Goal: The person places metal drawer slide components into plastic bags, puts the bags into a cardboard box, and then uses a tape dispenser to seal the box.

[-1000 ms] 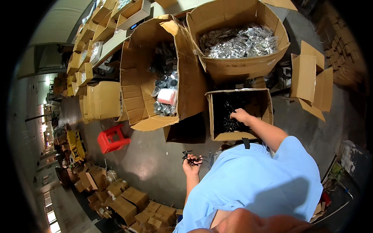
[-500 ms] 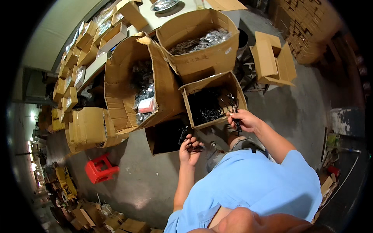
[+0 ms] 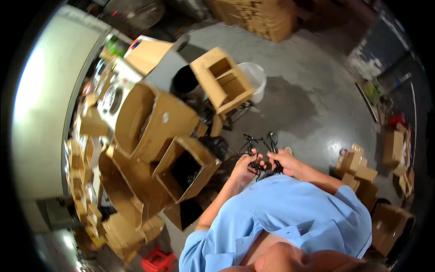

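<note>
My left hand (image 3: 244, 168) is closed around thin black cords (image 3: 248, 148) that look like short cables, with loops sticking out above the fingers. Close beside it, my right hand (image 3: 286, 163) grips another bunch of black cords (image 3: 273, 141), ends pointing up and some hanging below. The two hands are held together in front of my blue shirt, thumbs toward each other. Where one bunch ends and the other begins is hard to make out. To the left of my hands stands an open cardboard box (image 3: 205, 156) with dark contents inside.
Larger open cartons (image 3: 170, 118) stand left of that box. Farther off are an open carton (image 3: 231, 93) and a white bucket (image 3: 254, 81). A red stool (image 3: 158, 260) is at the lower left. Small boxes (image 3: 360, 170) pile up on the right.
My view has swung to the right, away from the cartons. My hands, apart over the boxes before, have come together in front of my body, both still holding black cords.
</note>
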The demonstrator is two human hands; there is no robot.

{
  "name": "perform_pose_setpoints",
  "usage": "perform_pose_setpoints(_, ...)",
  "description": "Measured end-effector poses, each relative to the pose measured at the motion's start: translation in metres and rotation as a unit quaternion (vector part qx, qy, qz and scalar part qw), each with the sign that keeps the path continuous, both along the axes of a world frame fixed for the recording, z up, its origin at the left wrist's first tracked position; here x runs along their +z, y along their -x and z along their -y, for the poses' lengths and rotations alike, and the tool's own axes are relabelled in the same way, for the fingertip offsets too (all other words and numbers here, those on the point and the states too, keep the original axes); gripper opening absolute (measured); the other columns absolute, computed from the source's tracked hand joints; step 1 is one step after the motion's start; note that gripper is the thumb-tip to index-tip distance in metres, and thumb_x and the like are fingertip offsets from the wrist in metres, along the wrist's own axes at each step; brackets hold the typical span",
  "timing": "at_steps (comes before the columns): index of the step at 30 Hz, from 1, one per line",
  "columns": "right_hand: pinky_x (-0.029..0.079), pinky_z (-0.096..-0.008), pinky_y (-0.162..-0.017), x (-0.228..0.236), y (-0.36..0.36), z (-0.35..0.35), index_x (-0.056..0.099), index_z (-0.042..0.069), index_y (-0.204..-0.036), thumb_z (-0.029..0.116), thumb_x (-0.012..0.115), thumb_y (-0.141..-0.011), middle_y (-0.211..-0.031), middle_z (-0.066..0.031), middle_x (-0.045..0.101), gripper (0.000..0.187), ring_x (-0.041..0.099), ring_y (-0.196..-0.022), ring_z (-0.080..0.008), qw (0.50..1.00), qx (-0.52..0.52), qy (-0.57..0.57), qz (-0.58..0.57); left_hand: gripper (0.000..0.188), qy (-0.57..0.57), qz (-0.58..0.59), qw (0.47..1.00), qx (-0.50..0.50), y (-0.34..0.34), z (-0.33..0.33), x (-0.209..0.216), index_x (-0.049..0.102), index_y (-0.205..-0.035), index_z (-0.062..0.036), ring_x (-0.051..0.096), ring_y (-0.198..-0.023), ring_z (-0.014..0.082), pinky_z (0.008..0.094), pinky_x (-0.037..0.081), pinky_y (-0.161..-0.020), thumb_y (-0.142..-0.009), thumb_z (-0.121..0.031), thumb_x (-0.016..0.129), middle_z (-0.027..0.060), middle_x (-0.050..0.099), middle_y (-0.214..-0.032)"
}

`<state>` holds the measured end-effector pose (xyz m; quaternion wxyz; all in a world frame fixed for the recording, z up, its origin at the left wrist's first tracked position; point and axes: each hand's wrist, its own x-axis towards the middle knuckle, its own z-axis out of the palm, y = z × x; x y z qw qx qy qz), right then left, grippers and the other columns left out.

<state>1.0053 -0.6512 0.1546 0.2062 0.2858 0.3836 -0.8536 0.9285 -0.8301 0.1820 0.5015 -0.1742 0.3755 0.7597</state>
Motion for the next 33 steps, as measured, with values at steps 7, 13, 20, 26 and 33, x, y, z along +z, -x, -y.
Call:
perform_pose_setpoints(7, 0.035, -0.0221, -0.052, 0.042, 0.01, -0.148, 0.056, 0.009, -0.082, 0.023, 0.059, -0.088, -0.068, 0.0049, 0.05, 0.016, 0.041, -0.058, -0.0051, 0.975, -0.104, -0.165, -0.105, 0.024, -0.03, -0.067, 0.985, -0.156, 0.026, -0.198, 0.02, 0.047, -0.11, -0.0046, 0.059, -0.082, 0.0153, 0.028, 0.049, -0.069, -0.087, -0.006, 0.051, 0.0061, 0.058, -0.101)
perform_pose_setpoints(13, 0.04, -0.0236, -0.051, 0.039, 0.062, -0.24, 0.054, 0.006, -0.079, 0.021, 0.062, -0.086, -0.065, 0.0, 0.052, 0.018, 0.049, -0.057, -0.008, 0.947, -0.278, -0.153, -0.049, 0.016, -0.018, -0.165, 0.964, -0.21, 0.077, -0.301, 0.015, 0.049, -0.105, -0.0019, 0.057, -0.078, 0.0119, 0.027, 0.048, -0.07, -0.089, -0.005, 0.048, 0.0053, 0.057, -0.097)
perform_pose_setpoints(20, 0.031, -0.024, -0.041, 0.008, 0.166, -0.361, 0.058, 0.008, -0.072, 0.022, 0.062, -0.084, -0.056, 0.0032, 0.049, 0.019, 0.043, -0.045, -0.007, 0.951, -0.272, -0.144, 0.018, 0.018, -0.039, -0.153, 0.949, -0.274, 0.18, -0.423, -0.016, 0.056, -0.103, -0.0048, 0.058, -0.077, 0.0099, 0.0223, 0.046, -0.064, -0.095, -0.018, 0.046, 0.0032, 0.062, -0.09)
perform_pose_setpoints(26, 0.026, -0.0227, -0.042, 0.031, 0.287, -0.459, 0.057, 0.008, -0.067, 0.016, 0.065, -0.083, -0.054, 0.0065, 0.045, 0.019, 0.038, -0.046, -0.0042, 0.916, -0.287, -0.272, -0.064, 0.02, 0.019, -0.259, 0.934, -0.246, 0.307, -0.523, -0.005, 0.052, -0.103, -0.0029, 0.058, -0.078, 0.0118, 0.0244, 0.047, -0.065, -0.096, -0.018, 0.042, 0.0059, 0.061, -0.092)
perform_pose_setpoints(33, 0.038, -0.0213, -0.049, 0.03, 0.452, -0.512, 0.061, 0.004, -0.074, 0.01, 0.065, -0.082, -0.065, 0.0034, 0.055, 0.011, 0.047, -0.055, -0.0042, 0.934, -0.184, -0.287, -0.103, 0.033, 0.024, -0.345, 0.917, -0.2, 0.45, -0.581, -0.021, 0.047, -0.122, -0.0022, 0.058, -0.082, 0.0179, 0.0319, 0.048, -0.073, -0.095, -0.02, 0.039, 0.0083, 0.059, -0.095)
